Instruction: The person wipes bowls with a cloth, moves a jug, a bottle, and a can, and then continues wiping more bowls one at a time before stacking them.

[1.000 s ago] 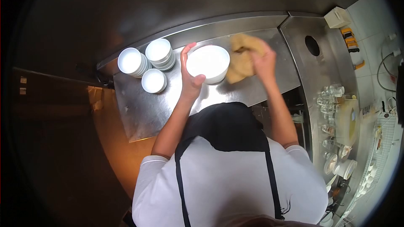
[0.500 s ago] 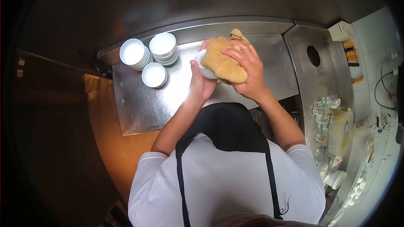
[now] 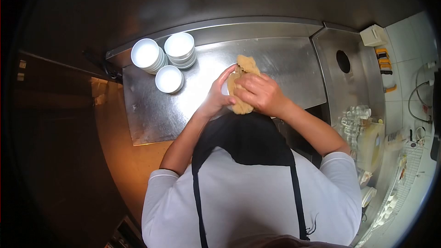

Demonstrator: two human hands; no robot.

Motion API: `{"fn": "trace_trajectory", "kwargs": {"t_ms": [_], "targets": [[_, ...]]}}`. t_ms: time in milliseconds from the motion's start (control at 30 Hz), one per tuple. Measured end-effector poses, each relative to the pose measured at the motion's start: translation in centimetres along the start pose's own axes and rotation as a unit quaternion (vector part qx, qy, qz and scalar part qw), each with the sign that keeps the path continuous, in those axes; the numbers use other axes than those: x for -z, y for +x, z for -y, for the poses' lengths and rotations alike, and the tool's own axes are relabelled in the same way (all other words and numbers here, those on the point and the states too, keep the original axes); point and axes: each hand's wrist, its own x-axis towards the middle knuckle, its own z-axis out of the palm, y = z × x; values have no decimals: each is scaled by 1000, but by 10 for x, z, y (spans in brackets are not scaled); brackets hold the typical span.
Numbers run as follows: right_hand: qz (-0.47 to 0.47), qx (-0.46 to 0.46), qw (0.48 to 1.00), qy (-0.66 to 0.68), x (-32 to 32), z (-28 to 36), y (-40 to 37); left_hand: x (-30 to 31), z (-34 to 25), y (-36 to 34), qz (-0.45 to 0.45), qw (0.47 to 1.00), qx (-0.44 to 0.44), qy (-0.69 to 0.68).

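My left hand (image 3: 218, 93) is closed around a white bowl (image 3: 225, 88), just in front of my apron. Most of that bowl is hidden by my fingers and a tan cloth (image 3: 242, 104). Bunched in my right hand (image 3: 262, 93), the cloth presses against the bowl's open side. To the left, white bowls stand in stacks on the steel counter: a tall stack (image 3: 146, 53), another behind it (image 3: 179, 46), and a lower one (image 3: 168, 80) nearer to me.
The steel counter (image 3: 285, 64) has a raised back edge. Right of it, another steel surface has a dark round hole (image 3: 343, 61). Glasses (image 3: 354, 121) and a pale plastic container (image 3: 371, 144) stand farther right. Yellow-handled tools (image 3: 384, 60) hang on the tiled wall.
Both hands have come lower and closer to my body with the bowl and cloth. My right hand has turned and now bunches the cloth into the bowl. The stacks remain in place.
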Motion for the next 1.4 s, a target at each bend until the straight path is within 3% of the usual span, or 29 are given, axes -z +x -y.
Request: {"fn": "trace_trajectory", "kwargs": {"t_ms": [167, 233, 300, 333, 433, 467, 567, 633, 667, 700, 767, 867, 900, 967, 1000, 1067, 1167, 1267, 1367, 1400], "targets": [[62, -250, 962, 87, -13, 16, -7, -6, -4, -7, -26, 973, -73, 219], [104, -361, 917, 136, -21, 19, -17, -9, -1, -13, -8, 956, -72, 285], [75, -442, 847, 284, -54, 4, -54, -18, 0, -18, 0, 920, -91, 380], [61, -481, 800, 355, -60, 4, -58, -22, 4, -21, 5, 903, -98, 418], [2, -647, 517, 561, -40, 11, -45, -26, 2, -27, 6, 889, -116, 443], [-28, -677, 447, 584, -34, 12, -39, -25, -1, -26, -2, 889, -137, 438], [-294, -643, 281, 649, -30, 18, -22, -18, 4, -28, -52, 887, -201, 413], [-456, -519, 324, 647, -12, -2, -1, -15, 7, -30, -81, 890, -221, 392], [-502, -499, 381, 594, 5, -17, 9, -19, 7, -29, -95, 955, -161, 232], [-545, -476, 433, 537, 27, -28, 14, -22, 6, -32, -107, 988, -92, 65], [-564, -456, 509, 463, 65, -38, 20, -9, 4, -23, -82, 993, -81, 17], [-484, -411, 626, 452, 84, -15, 14, 7, 3, -14, -14, 998, -27, -46], [-360, -388, 761, 375, 61, -17, -41, 4, 2, -13, -14, 997, -15, -68], [-162, -217, 930, 248, 43, -13, -42, -2, -7, -11, -16, 994, 9, -110], [-97, -78, 971, 206, 45, -2, 15, -3, -9, -10, -16, 996, -7, -90], [43, -81, 989, 116, 16, -1, 7, -3, -14, -8, -16, 998, -39, -49], [211, -255, 926, 182, 15, -1, 5, -4, 0, -10, -52, 997, -51, 14], [131, -371, 860, 324, 2, 13, 4, -4, 6, -16, -72, 984, -72, 147], [42, -445, 673, 589, -29, 7, -20, -6, 0, -25, -57, 931, -131, 336], [9, -470, 624, 624, -30, 9, -20, -10, -6, -26, -56, 896, -188, 398]]}}
